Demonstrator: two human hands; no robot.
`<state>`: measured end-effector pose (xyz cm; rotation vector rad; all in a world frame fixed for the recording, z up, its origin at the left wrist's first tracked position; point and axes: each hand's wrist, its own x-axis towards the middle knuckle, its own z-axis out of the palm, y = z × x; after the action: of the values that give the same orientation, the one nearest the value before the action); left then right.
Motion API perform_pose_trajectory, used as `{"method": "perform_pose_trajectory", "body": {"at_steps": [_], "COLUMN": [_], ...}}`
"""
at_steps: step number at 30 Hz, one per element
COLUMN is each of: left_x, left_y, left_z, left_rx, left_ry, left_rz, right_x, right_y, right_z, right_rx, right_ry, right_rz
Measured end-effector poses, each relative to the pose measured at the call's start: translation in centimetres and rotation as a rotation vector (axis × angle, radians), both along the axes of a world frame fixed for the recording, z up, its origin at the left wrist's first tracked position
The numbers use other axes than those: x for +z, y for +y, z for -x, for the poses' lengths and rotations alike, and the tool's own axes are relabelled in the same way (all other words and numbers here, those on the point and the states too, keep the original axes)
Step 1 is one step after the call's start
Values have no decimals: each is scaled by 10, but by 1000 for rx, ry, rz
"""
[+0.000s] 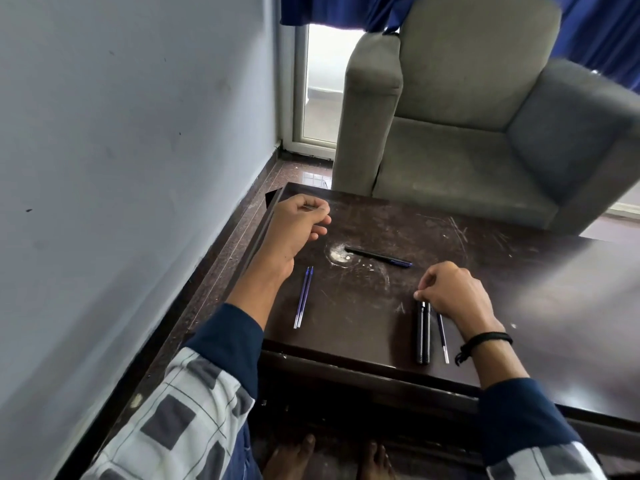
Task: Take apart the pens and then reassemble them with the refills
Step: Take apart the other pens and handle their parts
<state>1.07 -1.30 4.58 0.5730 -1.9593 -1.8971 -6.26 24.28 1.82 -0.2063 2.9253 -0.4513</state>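
On the dark wooden table (363, 299) a whole black pen (379, 257) lies across the middle. Two blue refills (303, 297) lie side by side at the left. At the right, two black pen barrels (423, 332) lie side by side, with a third refill (442, 337) just right of them. My right hand (450, 294) rests at the barrels' far ends, fingertips pinched together there; whether they grip something small is unclear. My left hand (299, 225) hovers above the table's far left corner, fingers curled loosely, and I cannot make out anything in it.
A grey armchair (485, 126) stands right behind the table's far edge. A wall (121, 168) runs close along the left side. A narrow strip of floor (221, 258) separates wall and table. My bare feet show under the near edge.
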Motion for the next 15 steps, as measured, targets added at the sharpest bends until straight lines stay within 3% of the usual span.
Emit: {"method": "perform_pose_trajectory", "body": {"at_steps": [9,15], "left_x": [-2,-5], "left_y": [4,3], "left_z": [-4,-1], "left_rx": [-28,-34], "left_ry": [-16,-22], "left_rz": [35,62], "right_x": [-20,-19], "right_y": [-8,-12], "right_z": [-41,-38], "right_rx": [83,123], "right_ry": [83,-43], "right_rz": [-213,-93]}}
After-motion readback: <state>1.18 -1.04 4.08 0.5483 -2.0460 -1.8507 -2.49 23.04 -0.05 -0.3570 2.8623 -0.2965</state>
